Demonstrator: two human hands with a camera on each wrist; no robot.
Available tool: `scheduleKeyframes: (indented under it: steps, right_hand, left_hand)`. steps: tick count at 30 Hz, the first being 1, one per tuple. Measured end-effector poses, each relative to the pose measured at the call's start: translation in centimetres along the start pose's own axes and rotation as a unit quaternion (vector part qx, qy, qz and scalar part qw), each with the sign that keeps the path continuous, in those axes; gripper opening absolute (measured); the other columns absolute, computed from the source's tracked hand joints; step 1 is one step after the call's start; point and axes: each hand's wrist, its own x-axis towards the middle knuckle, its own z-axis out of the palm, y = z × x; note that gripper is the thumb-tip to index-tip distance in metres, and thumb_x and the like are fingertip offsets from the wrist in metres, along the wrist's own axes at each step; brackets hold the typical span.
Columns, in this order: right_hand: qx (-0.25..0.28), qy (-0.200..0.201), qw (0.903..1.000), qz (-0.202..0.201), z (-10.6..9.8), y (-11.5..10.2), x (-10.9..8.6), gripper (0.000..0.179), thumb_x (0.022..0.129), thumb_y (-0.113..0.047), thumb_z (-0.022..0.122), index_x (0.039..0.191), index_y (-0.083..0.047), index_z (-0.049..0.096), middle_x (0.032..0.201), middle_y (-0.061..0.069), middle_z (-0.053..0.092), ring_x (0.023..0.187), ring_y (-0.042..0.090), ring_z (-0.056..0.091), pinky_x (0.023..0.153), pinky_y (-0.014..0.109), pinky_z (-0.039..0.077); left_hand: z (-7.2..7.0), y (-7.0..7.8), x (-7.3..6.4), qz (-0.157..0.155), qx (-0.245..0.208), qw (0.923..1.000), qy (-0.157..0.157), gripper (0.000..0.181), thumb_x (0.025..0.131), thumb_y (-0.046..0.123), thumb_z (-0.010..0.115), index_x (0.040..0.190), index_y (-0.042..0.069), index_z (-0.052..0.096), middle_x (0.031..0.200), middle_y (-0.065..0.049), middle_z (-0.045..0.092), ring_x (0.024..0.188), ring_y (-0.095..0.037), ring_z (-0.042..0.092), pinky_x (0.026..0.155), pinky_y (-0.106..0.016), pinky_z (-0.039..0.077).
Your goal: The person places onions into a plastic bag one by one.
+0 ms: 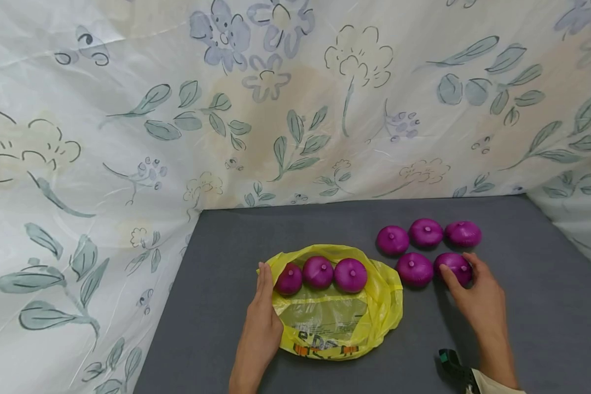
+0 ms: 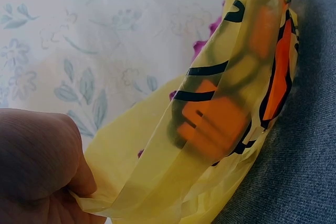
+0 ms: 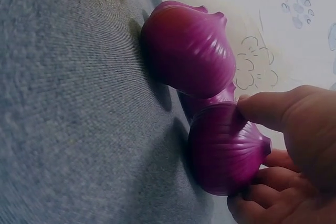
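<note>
A yellow plastic bag (image 1: 386, 306) lies with its mouth spread, and three purple onions (image 1: 318, 272) sit in a row inside its far part. My left hand (image 1: 258, 328) is at the bag's left edge; the left wrist view shows its thumb and fingers pinching the yellow film (image 2: 152, 150). To the right of the bag, my right hand (image 1: 482, 301) holds a purple onion (image 1: 453, 268) between thumb and fingers. In the right wrist view that onion (image 3: 226, 150) has its pointed top toward the palm. Another onion (image 1: 414, 270) sits just left of it.
Behind the held onion stands a row of three more onions (image 1: 426, 233) on the dark grey tabletop (image 1: 202, 306). Floral cloth (image 1: 295, 137) hangs at the back and sides. A dark strap with a device (image 1: 453, 364) is on the right wrist.
</note>
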Motion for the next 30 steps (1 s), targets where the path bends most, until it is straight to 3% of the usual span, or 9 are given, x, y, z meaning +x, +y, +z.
scheduleKeyframes:
  steps: [3, 7, 15, 17, 22, 24, 30]
  right_hand:
    - [0.001, 0.004, 0.9999, -0.012, 0.02, 0.04, -0.03, 0.074, 0.105, -0.041, 0.063, 0.159, 0.005, 0.04, 0.16, 0.034, 0.04, 0.137, 0.06, 0.044, 0.107, 0.072, 0.035]
    - [0.002, 0.01, 0.9998, -0.015, 0.04, -0.07, -0.02, 0.072, 0.106, -0.04, 0.062, 0.158, 0.005, 0.041, 0.157, 0.035, 0.043, 0.135, 0.061, 0.046, 0.105, 0.072, 0.035]
    - [-0.007, 0.002, 1.0, -0.003, 0.14, -0.28, -0.17, 0.076, 0.103, -0.041, 0.067, 0.159, 0.004, 0.041, 0.152, 0.039, 0.046, 0.129, 0.061, 0.05, 0.102, 0.071, 0.039]
    - [-0.013, -0.005, 0.9999, 0.008, 0.24, -0.29, -0.16, 0.08, 0.102, -0.042, 0.068, 0.161, 0.003, 0.037, 0.154, 0.039, 0.044, 0.129, 0.061, 0.049, 0.102, 0.072, 0.04]
    - [-0.016, -0.007, 0.9997, 0.015, 0.48, -0.13, 0.0, 0.083, 0.101, -0.042, 0.07, 0.162, 0.002, 0.036, 0.154, 0.038, 0.044, 0.13, 0.06, 0.049, 0.103, 0.072, 0.039]
    - [-0.013, -0.002, 0.9999, 0.011, 0.54, -0.08, 0.1, 0.082, 0.1, -0.041, 0.071, 0.162, 0.002, 0.037, 0.153, 0.038, 0.045, 0.13, 0.06, 0.049, 0.104, 0.071, 0.038]
    - [-0.005, 0.01, 0.9999, 0.01, 0.67, 0.12, 0.18, 0.082, 0.098, -0.039, 0.074, 0.16, 0.002, 0.04, 0.15, 0.038, 0.049, 0.131, 0.057, 0.05, 0.106, 0.069, 0.037]
  left_hand:
    - [-0.02, 0.04, 0.1, 0.001, 0.001, 1.0, 0.001, 0.084, 0.095, -0.024, 0.034, 0.17, 0.005, 0.011, 0.177, -0.011, 0.005, 0.162, -0.036, 0.011, 0.057, -0.029, 0.034]
    - [0.05, 0.1, 0.17, -0.001, 0.005, 1.0, 0.001, 0.085, 0.095, -0.024, 0.035, 0.17, 0.007, 0.011, 0.177, -0.009, 0.004, 0.162, -0.035, 0.011, 0.069, -0.032, 0.043]
    - [0.2, -0.01, 0.0, -0.008, 0.007, 0.9999, -0.004, 0.087, 0.093, -0.025, 0.035, 0.17, 0.006, 0.011, 0.177, -0.009, 0.004, 0.162, -0.036, 0.011, 0.065, -0.035, 0.045]
    - [0.24, 0.04, -0.05, -0.011, 0.012, 0.9999, -0.003, 0.086, 0.093, -0.025, 0.035, 0.17, 0.006, 0.011, 0.177, -0.009, 0.004, 0.162, -0.035, 0.012, 0.081, -0.039, 0.052]
    - [0.3, 0.19, -0.09, -0.007, 0.01, 0.9999, -0.002, 0.086, 0.093, -0.025, 0.035, 0.17, 0.005, 0.012, 0.177, -0.01, 0.005, 0.161, -0.036, 0.012, 0.072, -0.034, 0.049]
    - [0.29, 0.24, -0.09, -0.003, 0.011, 0.9999, 0.0, 0.087, 0.092, -0.026, 0.036, 0.17, 0.004, 0.012, 0.177, -0.011, 0.006, 0.161, -0.036, 0.013, 0.065, -0.031, 0.041]
    - [0.27, 0.34, -0.09, -0.003, 0.011, 0.9999, 0.0, 0.088, 0.092, -0.026, 0.036, 0.17, 0.004, 0.012, 0.177, -0.011, 0.006, 0.161, -0.037, 0.013, 0.061, -0.03, 0.038]
